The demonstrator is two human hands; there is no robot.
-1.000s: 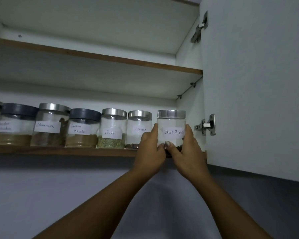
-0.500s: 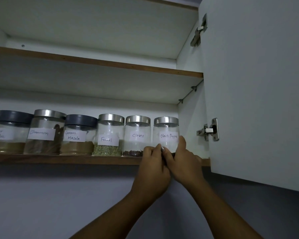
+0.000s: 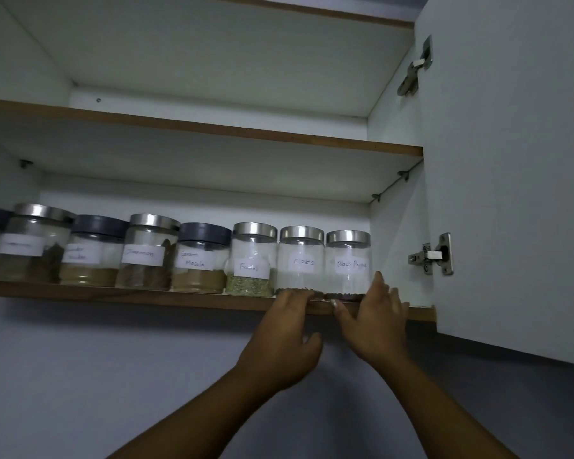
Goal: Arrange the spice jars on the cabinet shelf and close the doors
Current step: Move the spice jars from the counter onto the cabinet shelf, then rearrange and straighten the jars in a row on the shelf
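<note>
- Head view: spice jars [image 3: 150, 253] stand in one row along the lower shelf [image 3: 113, 294], labels outward for easy reading.
- Black Pepper jar [image 3: 348, 263] sits at the right end, just beside the Cloves jar [image 3: 301, 260].
- Left hand [image 3: 285, 339] hangs loose-fingered at the shelf edge, holding nothing.
- Right hand [image 3: 375, 323] is spread beside the Black Pepper jar, gripping nothing.
- Right door [image 3: 511, 160] stands open, not yet closed.

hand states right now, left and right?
Left hand: open, fingers at the shelf edge below the Cloves jar, holding nothing.
Right hand: open, beside the Black Pepper jar, holding nothing.
</note>
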